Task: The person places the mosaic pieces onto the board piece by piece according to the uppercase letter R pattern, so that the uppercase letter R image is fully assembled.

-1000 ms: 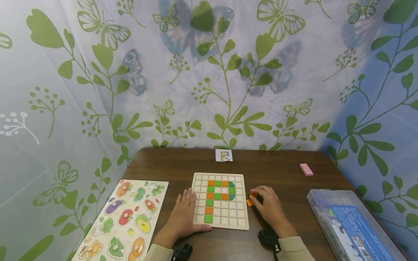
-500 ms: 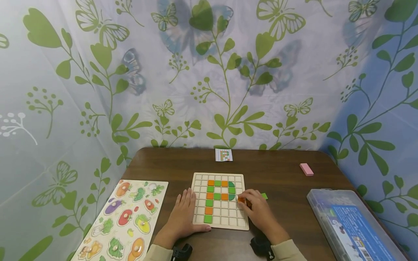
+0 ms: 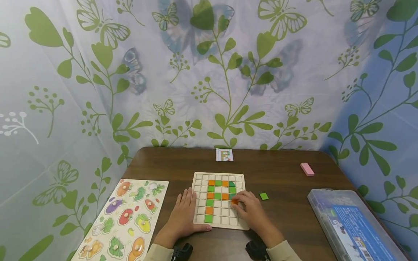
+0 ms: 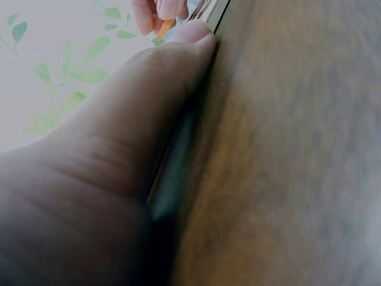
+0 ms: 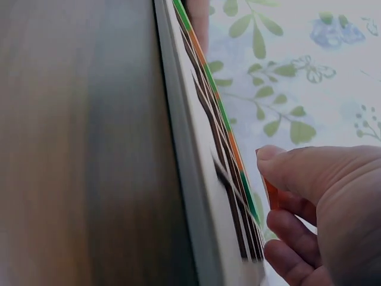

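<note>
A wooden grid board [image 3: 228, 217] lies on the table, with orange, green and dark green tiles in its cells. My left hand [image 3: 183, 214] rests with straight fingers along its left side, thumb at the near edge. Over the board's right part, my right hand [image 3: 251, 210] pinches an orange tile [image 5: 271, 193] between thumb and fingers. That tile is held above the board surface in the right wrist view, and its edge [image 4: 165, 28] shows in the left wrist view. A loose green square tile [image 3: 263, 196] lies on the table right of the board.
A vegetable puzzle board [image 3: 130, 214] lies at the left. Behind the grid board is a small pattern card [image 3: 224, 154]. A pink block [image 3: 307, 169] sits at the back right, and a clear plastic case [image 3: 352, 221] stands along the right side.
From beside the board, my right hand has moved left over its right columns with the orange tile. The green tile behind it has come into sight on the table. My left hand stays put.
</note>
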`<state>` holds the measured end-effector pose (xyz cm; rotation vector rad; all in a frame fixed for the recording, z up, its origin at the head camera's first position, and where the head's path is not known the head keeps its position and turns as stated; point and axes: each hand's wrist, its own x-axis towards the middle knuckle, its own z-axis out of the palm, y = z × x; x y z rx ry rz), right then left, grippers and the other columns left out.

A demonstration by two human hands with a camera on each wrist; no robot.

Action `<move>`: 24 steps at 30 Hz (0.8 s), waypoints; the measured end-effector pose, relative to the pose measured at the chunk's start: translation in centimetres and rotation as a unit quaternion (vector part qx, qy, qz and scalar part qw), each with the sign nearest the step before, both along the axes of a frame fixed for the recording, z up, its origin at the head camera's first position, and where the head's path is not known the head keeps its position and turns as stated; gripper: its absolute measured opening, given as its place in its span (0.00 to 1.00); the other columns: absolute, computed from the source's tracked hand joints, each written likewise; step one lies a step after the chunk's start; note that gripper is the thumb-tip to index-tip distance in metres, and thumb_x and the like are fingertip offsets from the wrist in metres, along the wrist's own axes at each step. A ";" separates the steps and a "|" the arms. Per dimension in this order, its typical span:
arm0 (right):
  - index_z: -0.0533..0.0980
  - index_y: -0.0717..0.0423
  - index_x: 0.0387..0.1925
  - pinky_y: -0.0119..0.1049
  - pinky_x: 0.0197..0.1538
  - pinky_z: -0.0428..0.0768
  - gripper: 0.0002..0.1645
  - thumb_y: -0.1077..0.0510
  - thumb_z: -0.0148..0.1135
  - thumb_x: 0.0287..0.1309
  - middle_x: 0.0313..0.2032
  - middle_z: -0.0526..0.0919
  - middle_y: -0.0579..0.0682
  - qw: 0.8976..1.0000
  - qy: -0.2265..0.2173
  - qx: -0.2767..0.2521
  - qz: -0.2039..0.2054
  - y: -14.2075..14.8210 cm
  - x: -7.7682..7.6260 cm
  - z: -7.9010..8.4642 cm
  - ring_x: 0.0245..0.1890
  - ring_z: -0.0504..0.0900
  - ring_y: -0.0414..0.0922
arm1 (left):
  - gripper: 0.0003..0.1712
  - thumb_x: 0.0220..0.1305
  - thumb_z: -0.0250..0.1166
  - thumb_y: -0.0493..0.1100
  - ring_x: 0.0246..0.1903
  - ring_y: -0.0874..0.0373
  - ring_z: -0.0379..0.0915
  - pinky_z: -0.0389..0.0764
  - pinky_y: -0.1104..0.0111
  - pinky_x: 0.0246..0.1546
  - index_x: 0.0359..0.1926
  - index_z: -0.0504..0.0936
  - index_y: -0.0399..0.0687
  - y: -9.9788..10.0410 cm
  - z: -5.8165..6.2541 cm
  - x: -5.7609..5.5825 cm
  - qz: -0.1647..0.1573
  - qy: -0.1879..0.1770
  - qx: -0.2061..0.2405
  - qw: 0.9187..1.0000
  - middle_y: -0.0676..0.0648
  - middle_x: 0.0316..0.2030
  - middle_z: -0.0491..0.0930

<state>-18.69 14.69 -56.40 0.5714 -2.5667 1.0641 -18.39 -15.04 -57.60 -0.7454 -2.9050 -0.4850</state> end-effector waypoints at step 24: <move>0.87 0.57 0.45 0.52 0.58 0.80 0.13 0.64 0.79 0.58 0.45 0.87 0.47 1.000 -0.024 -0.003 0.021 -6.2 -0.8 0.3 0.50 0.82 0.46 | 0.81 0.49 0.58 0.91 0.78 0.34 0.45 0.50 0.40 0.74 0.79 0.57 0.26 -0.1 -1.1 -0.4 0.004 0.018 -0.006 1.000 0.27 0.79 0.50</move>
